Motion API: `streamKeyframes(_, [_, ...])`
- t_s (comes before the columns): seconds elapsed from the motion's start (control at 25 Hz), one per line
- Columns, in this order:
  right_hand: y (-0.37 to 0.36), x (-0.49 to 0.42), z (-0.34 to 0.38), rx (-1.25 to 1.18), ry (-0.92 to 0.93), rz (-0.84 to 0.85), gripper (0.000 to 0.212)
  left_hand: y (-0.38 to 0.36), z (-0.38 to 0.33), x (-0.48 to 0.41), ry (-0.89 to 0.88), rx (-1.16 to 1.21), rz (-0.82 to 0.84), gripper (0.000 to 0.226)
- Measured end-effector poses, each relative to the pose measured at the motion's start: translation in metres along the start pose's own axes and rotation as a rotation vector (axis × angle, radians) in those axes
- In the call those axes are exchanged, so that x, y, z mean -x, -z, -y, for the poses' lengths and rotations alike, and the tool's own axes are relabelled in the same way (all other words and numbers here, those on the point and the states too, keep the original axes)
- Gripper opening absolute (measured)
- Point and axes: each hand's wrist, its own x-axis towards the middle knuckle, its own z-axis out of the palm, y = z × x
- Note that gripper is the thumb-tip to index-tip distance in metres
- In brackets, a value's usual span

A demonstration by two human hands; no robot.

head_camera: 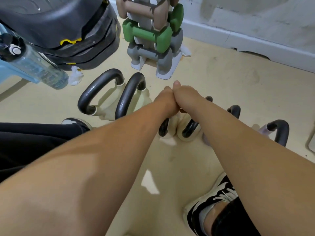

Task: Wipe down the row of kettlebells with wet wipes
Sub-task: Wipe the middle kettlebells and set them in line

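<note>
Several kettlebells with black handles stand in a row on the beige floor. At the left are two cream ones (109,109) (142,99). Two more cream ones (172,132) (186,133) sit in the middle, under my hands. Further right come a black handle (234,110) and a lilac kettlebell (279,132). My left hand (166,102) and my right hand (185,97) are pressed side by side above the middle pair, knuckles up, with the right thumb raised. Their fingers curl down out of sight, so whatever they hold is hidden. No wipe shows in either hand.
A dumbbell rack (153,36) with green and grey dumbbells stands behind the row. A black stepper stack (68,31), a clear water bottle (37,65) and a blue stool (15,74) are at the left. Crumpled white wipes (75,77) (185,51) lie on the floor. My shoes (213,206) (76,122) flank the row.
</note>
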Motion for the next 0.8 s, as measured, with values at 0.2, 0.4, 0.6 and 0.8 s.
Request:
streamKeyframes(0.2, [0.002,0.002,-0.005,-0.001,0.069,0.012,0.015,-0.014,0.041,0.074,-0.144,0.241,-0.103,0.026])
streamKeyframes(0.4, [-0.006,0.003,-0.008,0.056,0.163,-0.088,0.024,-0.040,0.059,0.114,-0.188,0.304,-0.242,0.049])
streamKeyframes(0.6, [0.001,-0.010,-0.005,0.147,0.170,-0.094,0.021,-0.021,0.027,0.089,0.001,0.039,-0.196,0.017])
streamKeyframes(0.8, [0.003,-0.025,0.002,0.125,0.117,-0.153,0.026,0.027,-0.017,0.036,0.050,-0.010,0.133,0.034])
